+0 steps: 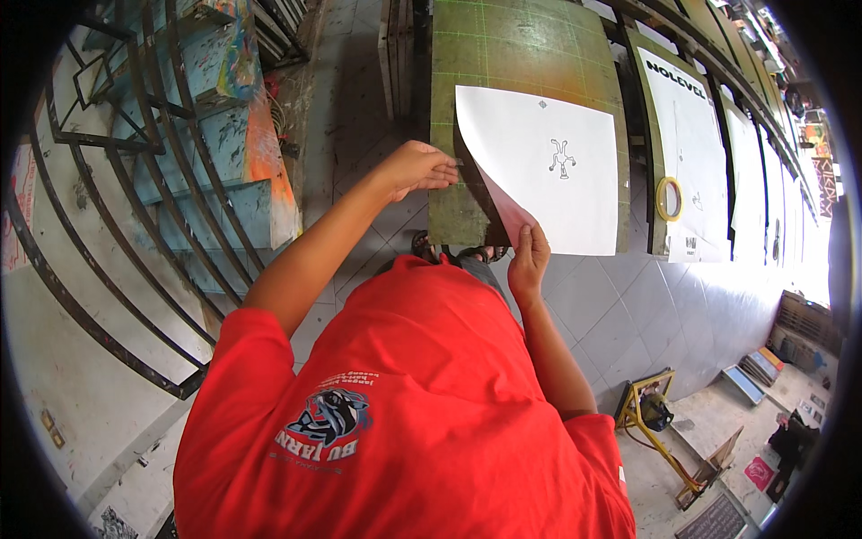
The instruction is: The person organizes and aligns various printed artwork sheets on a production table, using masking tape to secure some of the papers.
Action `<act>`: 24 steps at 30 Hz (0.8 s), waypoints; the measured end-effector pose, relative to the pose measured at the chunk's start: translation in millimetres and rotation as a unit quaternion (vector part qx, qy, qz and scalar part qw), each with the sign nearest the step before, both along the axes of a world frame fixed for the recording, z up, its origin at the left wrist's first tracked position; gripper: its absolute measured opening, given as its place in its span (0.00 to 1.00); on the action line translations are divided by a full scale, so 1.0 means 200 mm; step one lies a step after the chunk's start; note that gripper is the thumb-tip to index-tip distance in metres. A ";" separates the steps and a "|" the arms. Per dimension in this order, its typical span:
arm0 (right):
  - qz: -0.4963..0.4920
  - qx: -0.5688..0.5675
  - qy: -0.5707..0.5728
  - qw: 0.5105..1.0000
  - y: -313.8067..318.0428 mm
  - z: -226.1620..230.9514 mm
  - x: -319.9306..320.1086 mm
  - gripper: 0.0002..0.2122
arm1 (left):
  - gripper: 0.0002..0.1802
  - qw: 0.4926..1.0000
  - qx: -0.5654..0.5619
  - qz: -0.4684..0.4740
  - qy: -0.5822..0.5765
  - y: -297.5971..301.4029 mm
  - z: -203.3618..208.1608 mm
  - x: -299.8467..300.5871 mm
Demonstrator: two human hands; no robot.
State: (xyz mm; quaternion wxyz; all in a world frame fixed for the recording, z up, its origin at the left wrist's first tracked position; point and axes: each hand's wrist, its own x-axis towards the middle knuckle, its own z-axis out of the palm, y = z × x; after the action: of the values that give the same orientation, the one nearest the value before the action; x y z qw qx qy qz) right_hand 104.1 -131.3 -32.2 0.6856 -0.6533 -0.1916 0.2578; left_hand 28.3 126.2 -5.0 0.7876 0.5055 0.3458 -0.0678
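Observation:
A white sheet of paper (530, 135) with a small line-drawn figure lies over a green, worn board (521, 36) marked with grid lines. Its lower left part curls up off the board. My right hand (530, 256) pinches the near edge of the sheet between thumb and fingers. My left hand (417, 171) is at the board's left edge, a little apart from the sheet, its fingers drawn together. Whatever may be between those fingertips is too small to make out.
Right of my board, more boards carry printed white sheets (696, 144); a yellow tape roll (661, 199) rests on the nearest. Dark metal bars (99, 355) curve along the left. A yellow frame (633, 404) stands at the lower right.

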 end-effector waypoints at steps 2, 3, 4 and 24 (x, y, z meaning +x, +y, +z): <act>-0.001 -0.015 -0.041 0.999 0.01 0.01 -0.01 0.14 | 0.17 1.000 -0.007 0.017 -0.002 0.00 -0.03 0.02; 0.003 -0.024 -0.054 0.998 0.01 0.01 -0.01 0.14 | 0.18 1.000 -0.001 0.004 0.003 0.00 -0.02 0.03; 0.007 -0.032 -0.066 0.997 0.01 0.01 -0.01 0.14 | 0.19 1.000 0.005 -0.009 0.009 0.00 -0.01 0.03; 0.109 -0.082 -0.104 0.985 0.01 0.05 0.02 0.15 | 0.17 0.998 -0.001 -0.063 0.025 0.06 0.00 0.12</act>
State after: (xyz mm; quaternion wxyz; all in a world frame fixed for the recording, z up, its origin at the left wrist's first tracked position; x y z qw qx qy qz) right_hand 108.6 -129.1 -22.9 0.5739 -0.7055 -0.3106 0.2766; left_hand 52.7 138.1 -6.0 0.7735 0.5234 0.3327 -0.1305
